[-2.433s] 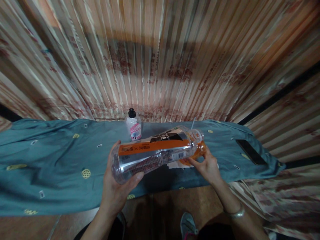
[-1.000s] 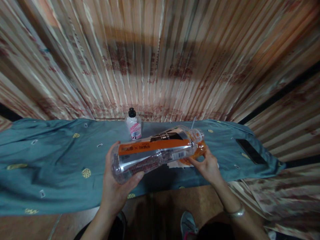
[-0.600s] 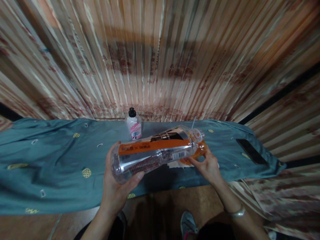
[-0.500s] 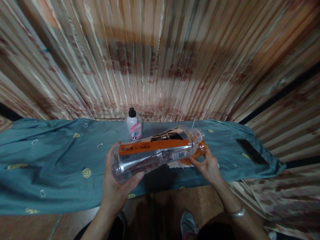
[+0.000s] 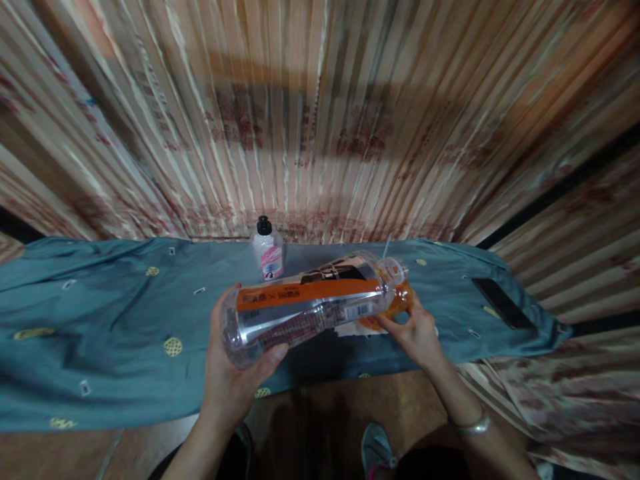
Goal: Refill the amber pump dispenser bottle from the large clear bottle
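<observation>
A large clear plastic bottle (image 5: 310, 303) with an orange, silver and black label is held on its side above the table, its neck pointing right and slightly up. My left hand (image 5: 237, 363) is closed round its base, thumb along the near side. My right hand (image 5: 413, 333) grips an orange see-through plastic container (image 5: 400, 301) just under the bottle's neck. The bottle hides much of that container, so its full shape cannot be made out. A thin pale stick (image 5: 387, 245) shows behind the neck. Something white and flat (image 5: 355, 329) lies below the container.
Behind the large bottle stands a small clear bottle (image 5: 269, 253) with a black cap and pink label. A dark phone (image 5: 501, 303) lies at the right of the table, which has a teal patterned cloth (image 5: 125, 320). Striped curtains (image 5: 300, 133) hang close behind and at the sides.
</observation>
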A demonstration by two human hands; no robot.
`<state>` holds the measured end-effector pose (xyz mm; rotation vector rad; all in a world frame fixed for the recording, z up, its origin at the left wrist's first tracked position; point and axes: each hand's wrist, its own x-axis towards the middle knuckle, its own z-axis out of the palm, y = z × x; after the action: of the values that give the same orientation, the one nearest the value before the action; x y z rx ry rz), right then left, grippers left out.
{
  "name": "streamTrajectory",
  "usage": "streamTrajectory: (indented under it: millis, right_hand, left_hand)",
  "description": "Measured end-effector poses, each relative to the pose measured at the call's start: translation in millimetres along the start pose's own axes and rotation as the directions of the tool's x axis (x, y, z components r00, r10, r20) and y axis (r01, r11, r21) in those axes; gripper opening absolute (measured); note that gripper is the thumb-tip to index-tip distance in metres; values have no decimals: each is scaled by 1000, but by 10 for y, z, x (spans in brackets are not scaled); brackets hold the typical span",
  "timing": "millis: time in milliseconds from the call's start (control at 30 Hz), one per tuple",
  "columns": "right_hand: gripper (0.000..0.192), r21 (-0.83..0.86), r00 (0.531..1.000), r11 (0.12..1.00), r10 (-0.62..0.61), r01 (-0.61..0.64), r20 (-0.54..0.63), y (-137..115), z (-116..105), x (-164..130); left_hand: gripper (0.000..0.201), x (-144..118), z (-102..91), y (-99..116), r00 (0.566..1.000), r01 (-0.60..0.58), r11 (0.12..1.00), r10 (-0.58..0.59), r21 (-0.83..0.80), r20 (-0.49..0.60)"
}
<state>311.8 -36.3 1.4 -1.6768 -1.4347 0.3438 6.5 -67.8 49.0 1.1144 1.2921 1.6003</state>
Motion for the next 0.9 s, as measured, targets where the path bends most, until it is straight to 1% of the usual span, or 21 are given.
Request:
streamTrajectory:
  millis: [167, 333, 467, 567, 733, 900]
  right_hand:
    - [77, 0, 1000, 1000, 11, -11, 0, 20, 11, 2]
    - [75, -13, 1000, 1000, 0, 1, 19, 33, 7, 0]
    - [74, -29, 1000, 1000, -6, 6, 11, 25, -5, -3]
    - [74, -37, 1000, 999, 0, 1, 13, 17, -10, -5]
    - [79, -42, 1000, 999, -14, 13, -1, 33, 3, -3]
    - [75, -44, 999, 999, -32, 32, -8, 66, 17, -3]
  left_hand:
    - [95, 4, -1, -14, 1000, -16, 1000, 16, 7, 1]
    - [95, 3, 1, -20, 1000, -17, 1000, 17, -5, -2]
    - [91, 1, -1, -22, 1000, -28, 1000, 28, -14, 1]
    - [92, 3, -9, -29, 1000, -28, 1000, 28, -14, 9]
    - [95, 6, -19, -54, 999, -44, 999, 44, 0, -5]
    - [95, -5, -7, -54, 999, -41, 999, 41, -12, -11]
